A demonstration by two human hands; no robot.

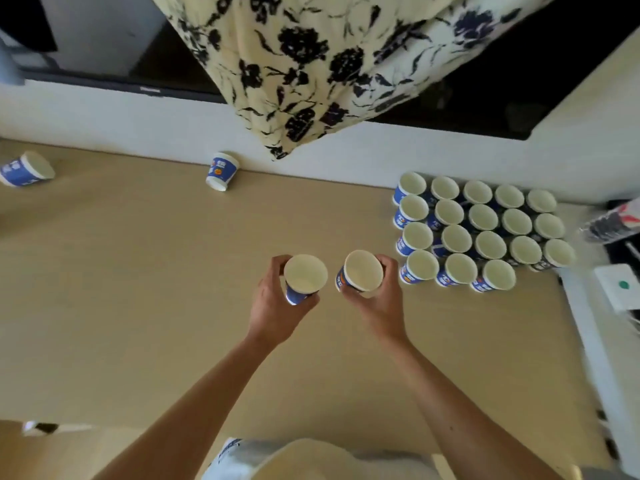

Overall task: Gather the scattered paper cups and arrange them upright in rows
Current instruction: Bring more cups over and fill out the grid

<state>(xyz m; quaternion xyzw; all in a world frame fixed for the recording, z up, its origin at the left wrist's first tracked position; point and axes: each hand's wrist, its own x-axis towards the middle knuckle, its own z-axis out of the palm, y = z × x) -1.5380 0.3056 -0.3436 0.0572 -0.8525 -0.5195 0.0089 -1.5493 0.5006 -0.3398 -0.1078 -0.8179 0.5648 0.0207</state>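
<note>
My left hand (273, 306) grips a blue-and-white paper cup (304, 277), mouth up, above the middle of the tan table (138, 289). My right hand (381, 303) holds a second cup (362, 271) just to its right, tilted slightly. To the right of both stands a block of several upright cups in rows (485, 233); the right-hand cup is close to its near-left corner. One cup lies upside down and tilted near the far edge (221, 171). Another lies on its side at the far left (26, 169).
A floral cloth (311, 71) hangs over the table's far edge above a white ledge (104, 116). At the right edge sit a white box with a green dot (620, 285) and a plastic-wrapped packet (613, 221). A cup's rim shows at the bottom (298, 459).
</note>
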